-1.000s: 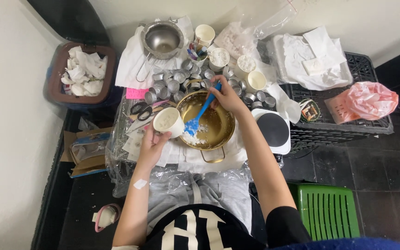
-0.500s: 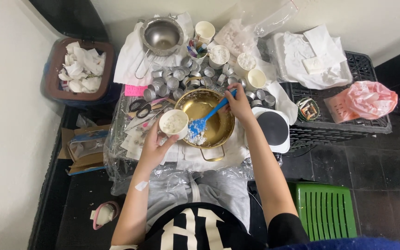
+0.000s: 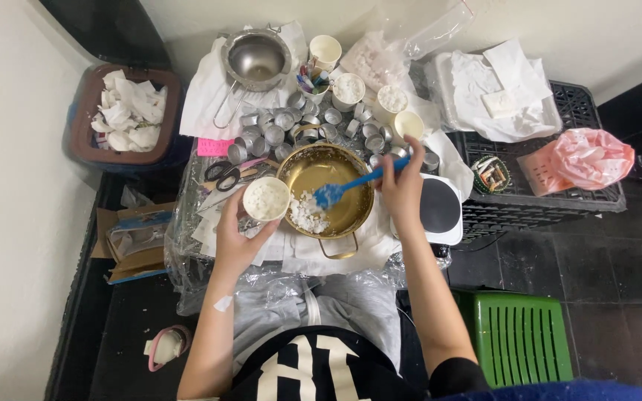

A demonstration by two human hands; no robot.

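Note:
My left hand (image 3: 236,241) holds a white paper cup (image 3: 266,199) of white flakes, tipped against the left rim of a gold pot (image 3: 351,215). My right hand (image 3: 403,186) grips a blue spatula (image 3: 354,183) whose blade rests inside the pot above a pile of white flakes (image 3: 307,214). The pot sits in front of me on a plastic-covered low table.
Several small metal tins (image 3: 276,126), a steel strainer bowl (image 3: 256,59), more paper cups (image 3: 348,87), scissors (image 3: 224,174) and a black-and-white hot plate (image 3: 440,209) surround the pot. A bin of crumpled paper (image 3: 128,117) stands left, a green stool (image 3: 518,334) right, a pink bag (image 3: 585,157) on a black crate.
The spatula swung from upright to nearly level, its blade now lower in the pot. My right hand shifted right. The cup stays at the pot's left rim.

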